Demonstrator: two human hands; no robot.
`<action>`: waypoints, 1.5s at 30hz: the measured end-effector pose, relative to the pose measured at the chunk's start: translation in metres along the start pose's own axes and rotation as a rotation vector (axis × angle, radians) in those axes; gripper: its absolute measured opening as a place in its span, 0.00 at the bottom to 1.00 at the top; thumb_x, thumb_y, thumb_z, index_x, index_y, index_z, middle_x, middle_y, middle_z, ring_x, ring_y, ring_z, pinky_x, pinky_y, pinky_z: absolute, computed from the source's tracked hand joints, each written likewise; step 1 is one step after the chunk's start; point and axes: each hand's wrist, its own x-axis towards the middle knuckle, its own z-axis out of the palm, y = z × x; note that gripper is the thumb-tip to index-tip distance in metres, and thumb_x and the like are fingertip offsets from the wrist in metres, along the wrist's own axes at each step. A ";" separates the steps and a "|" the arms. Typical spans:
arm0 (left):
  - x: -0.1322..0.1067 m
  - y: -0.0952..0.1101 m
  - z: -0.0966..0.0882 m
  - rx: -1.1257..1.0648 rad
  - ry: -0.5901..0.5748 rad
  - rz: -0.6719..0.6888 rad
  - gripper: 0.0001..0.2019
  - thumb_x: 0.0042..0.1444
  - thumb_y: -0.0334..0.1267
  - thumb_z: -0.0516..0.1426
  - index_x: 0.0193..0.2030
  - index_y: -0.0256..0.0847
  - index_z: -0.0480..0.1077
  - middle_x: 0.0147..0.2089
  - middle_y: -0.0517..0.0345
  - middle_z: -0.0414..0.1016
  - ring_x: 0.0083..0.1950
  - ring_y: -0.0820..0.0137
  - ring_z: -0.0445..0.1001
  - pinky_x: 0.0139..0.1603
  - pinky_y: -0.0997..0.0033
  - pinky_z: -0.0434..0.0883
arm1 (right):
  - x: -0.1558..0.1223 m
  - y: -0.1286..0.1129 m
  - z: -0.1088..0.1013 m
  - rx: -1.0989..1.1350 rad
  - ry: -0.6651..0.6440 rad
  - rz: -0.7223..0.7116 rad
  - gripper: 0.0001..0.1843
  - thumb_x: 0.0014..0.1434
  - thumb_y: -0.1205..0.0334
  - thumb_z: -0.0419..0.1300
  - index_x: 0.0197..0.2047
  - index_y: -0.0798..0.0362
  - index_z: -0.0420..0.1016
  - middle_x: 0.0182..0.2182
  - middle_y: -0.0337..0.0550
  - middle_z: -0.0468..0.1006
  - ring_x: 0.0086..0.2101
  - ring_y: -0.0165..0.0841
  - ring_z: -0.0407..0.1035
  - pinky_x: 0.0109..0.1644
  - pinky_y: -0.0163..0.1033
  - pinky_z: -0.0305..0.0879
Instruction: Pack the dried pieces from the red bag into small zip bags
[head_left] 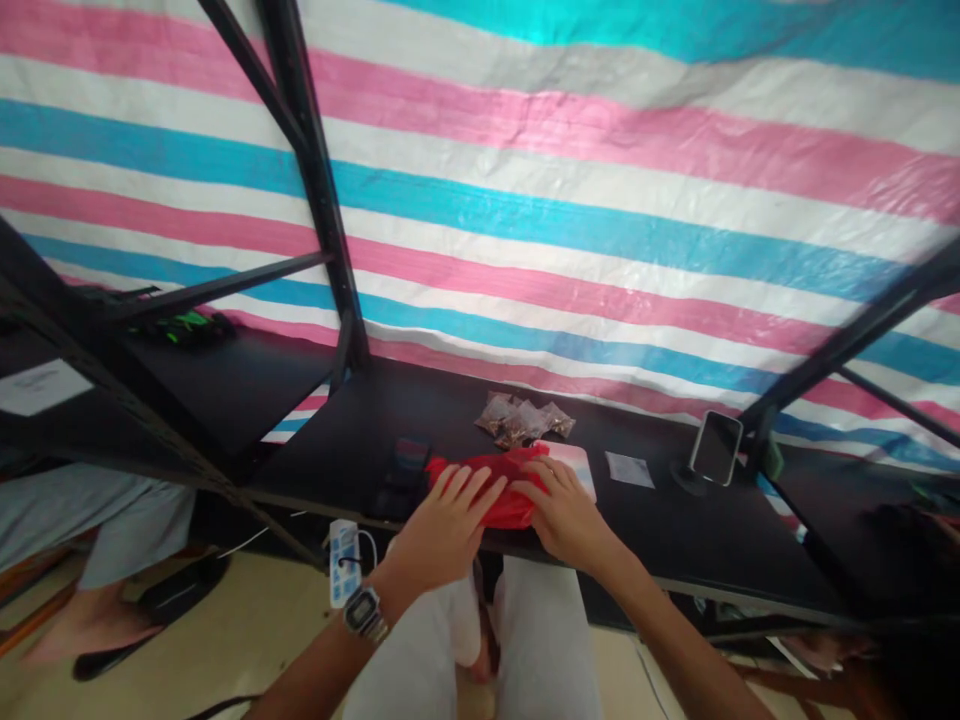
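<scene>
A crumpled red plastic bag lies near the front edge of a black table. My left hand rests on the bag's left side with its fingers stretched out flat; a digital watch is on that wrist. My right hand lies on the bag's right side, fingers spread over it. Behind the bag lies a small heap of clear packets with brown contents. A white and pink flat thing sits partly under the bag.
A phone stands on a holder to the right, with a small clear packet beside it. A dark device lies left of the bag. Black frame posts rise around the table. A striped tarp hangs behind. Someone's legs are at the left.
</scene>
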 end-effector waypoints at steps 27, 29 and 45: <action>0.005 0.027 0.030 -0.520 0.423 -1.293 0.56 0.50 0.70 0.61 0.76 0.32 0.55 0.43 0.48 0.80 0.33 0.56 0.80 0.36 0.53 0.79 | -0.038 -0.014 0.050 0.539 0.332 0.405 0.45 0.62 0.61 0.69 0.79 0.45 0.58 0.74 0.52 0.65 0.70 0.52 0.64 0.69 0.56 0.71; 0.017 0.029 0.033 -0.574 0.446 -1.248 0.54 0.49 0.65 0.63 0.75 0.32 0.57 0.36 0.55 0.79 0.34 0.56 0.80 0.37 0.55 0.79 | -0.020 -0.022 0.060 0.558 0.330 0.391 0.43 0.62 0.64 0.66 0.78 0.47 0.61 0.72 0.53 0.68 0.68 0.52 0.66 0.68 0.58 0.72; 0.042 0.032 0.054 0.287 0.750 -0.559 0.07 0.65 0.27 0.58 0.46 0.41 0.75 0.40 0.51 0.75 0.45 0.59 0.72 0.49 0.57 0.72 | 0.009 0.011 0.028 0.571 0.378 0.383 0.24 0.72 0.66 0.53 0.67 0.43 0.75 0.60 0.45 0.81 0.57 0.40 0.78 0.61 0.45 0.77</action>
